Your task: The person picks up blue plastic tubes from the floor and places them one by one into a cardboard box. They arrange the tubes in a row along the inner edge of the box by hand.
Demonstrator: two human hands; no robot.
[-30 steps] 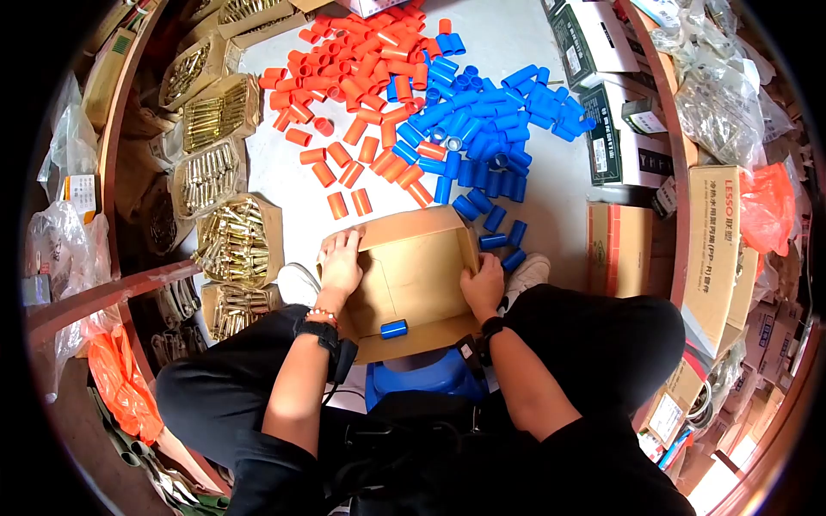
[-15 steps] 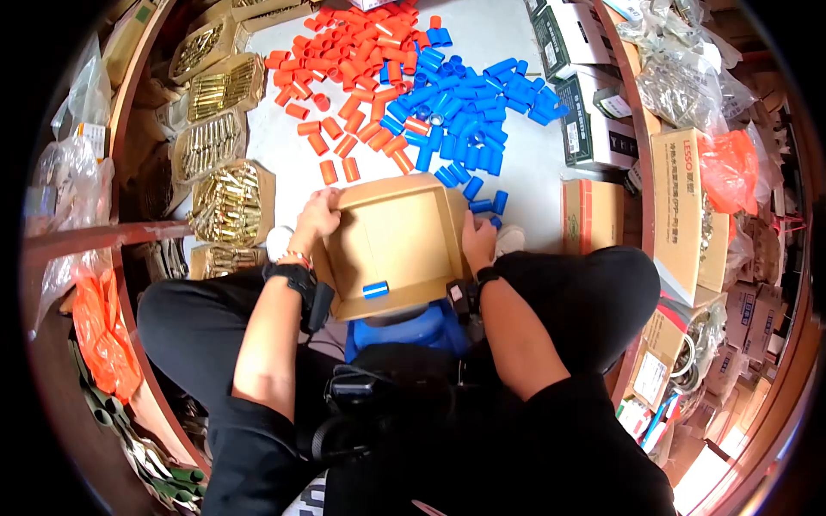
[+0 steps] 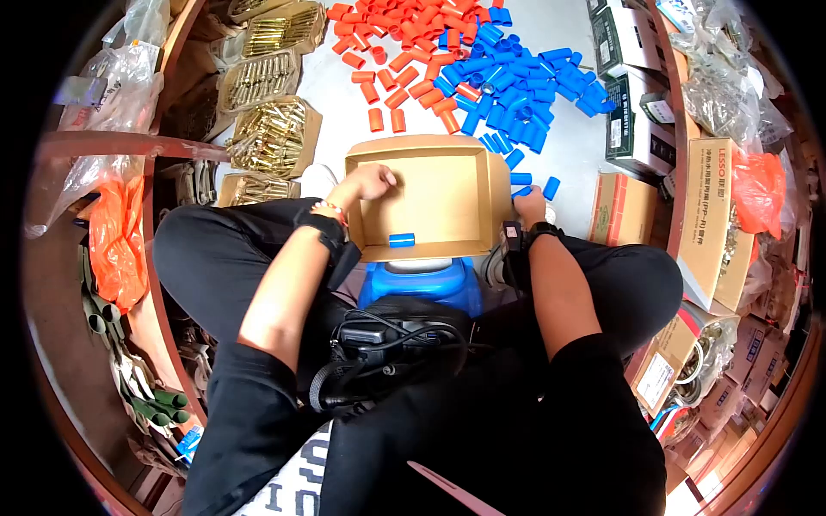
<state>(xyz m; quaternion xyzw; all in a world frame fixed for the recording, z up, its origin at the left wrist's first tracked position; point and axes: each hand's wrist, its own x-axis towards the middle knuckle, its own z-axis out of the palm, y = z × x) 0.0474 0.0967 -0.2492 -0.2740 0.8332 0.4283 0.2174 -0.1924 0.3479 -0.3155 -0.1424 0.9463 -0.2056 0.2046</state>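
An open cardboard box (image 3: 419, 168) sits in front of me on a blue stool (image 3: 422, 284), with one short blue tube (image 3: 402, 240) lying near its front wall. My left hand (image 3: 374, 182) reaches over the box's left wall, its fingers curled and nothing visible in them. To the right of the box, my right hand (image 3: 531, 205) is closed on another blue tube (image 3: 521, 192) at the floor, partly covered by the fingers. Two more blue tubes lie close by. Beyond the box spread a pile of red tubes (image 3: 422, 52) and a pile of blue tubes (image 3: 520, 86).
Several open boxes of brass-coloured fasteners (image 3: 274, 136) line the left side. Black-and-white cartons (image 3: 635, 120) and a small brown carton (image 3: 621, 206) stand at right. Shelves on both sides hold plastic bags and a LESSO carton (image 3: 707, 215). My crossed legs flank the stool.
My right hand has left the box's right side and closed on a blue tube beside it. My left hand has shifted from the box's rim to inside its left wall. The view has shifted.
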